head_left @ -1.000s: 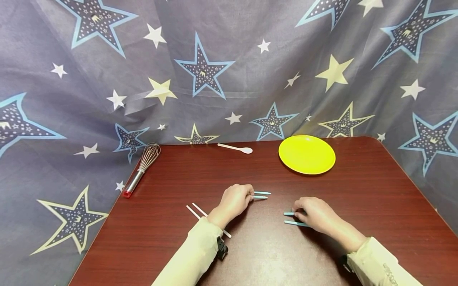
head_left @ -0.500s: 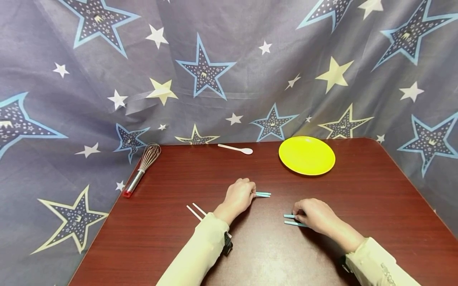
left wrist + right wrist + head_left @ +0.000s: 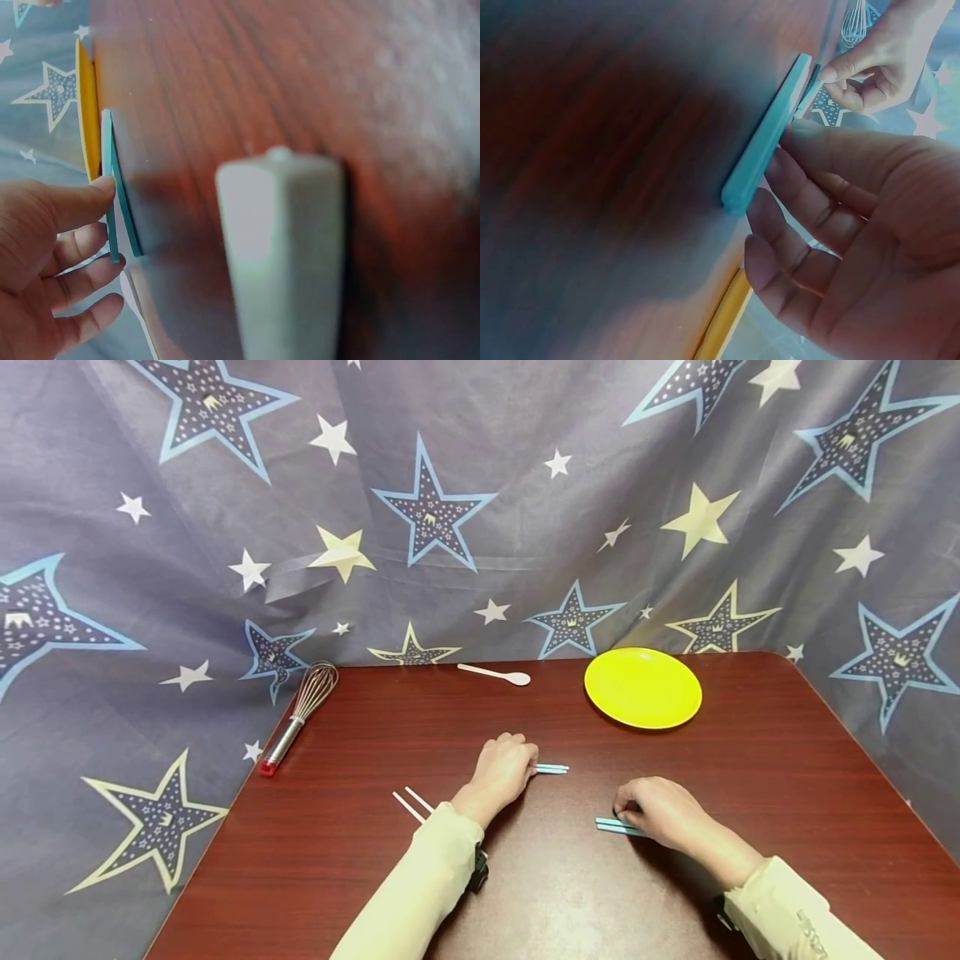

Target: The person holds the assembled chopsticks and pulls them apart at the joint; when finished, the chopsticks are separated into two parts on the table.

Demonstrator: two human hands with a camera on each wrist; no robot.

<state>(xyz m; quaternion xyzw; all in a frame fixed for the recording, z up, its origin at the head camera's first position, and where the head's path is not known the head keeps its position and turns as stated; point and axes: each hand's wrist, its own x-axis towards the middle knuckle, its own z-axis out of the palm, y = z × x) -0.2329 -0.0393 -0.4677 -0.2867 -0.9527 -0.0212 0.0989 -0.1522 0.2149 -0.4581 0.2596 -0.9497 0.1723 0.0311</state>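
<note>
So I've got two pairs of light-blue chopsticks at the middle of the table (image 3: 547,877): the left pair (image 3: 551,770) sticks out from under the left hand (image 3: 501,772), the right pair (image 3: 618,829) from under the right hand (image 3: 660,810), ends facing each other with bare wood between. Each pair sits side by side, almost together. From my end, the left wrist feed shows the thumb and fingers pinching one stick, gap basically gone, with the other right next to it and the rest of the fingers loosely bent. Right hand's pinching too, thumb and fingertips on the blue sticks, but I can't tell if it's got one or both.

Left sleeve (image 3: 408,885) crosses over a couple of white chopsticks (image 3: 408,806). Farther back I see a white spoon (image 3: 491,673) near the far edge, a bright yellow plate (image 3: 642,687) to its right, and a wire whisk (image 3: 300,714) with a red-tipped handle along the table's left edge. Behind it all hangs a grey star-print curtain (image 3: 517,527).
</note>
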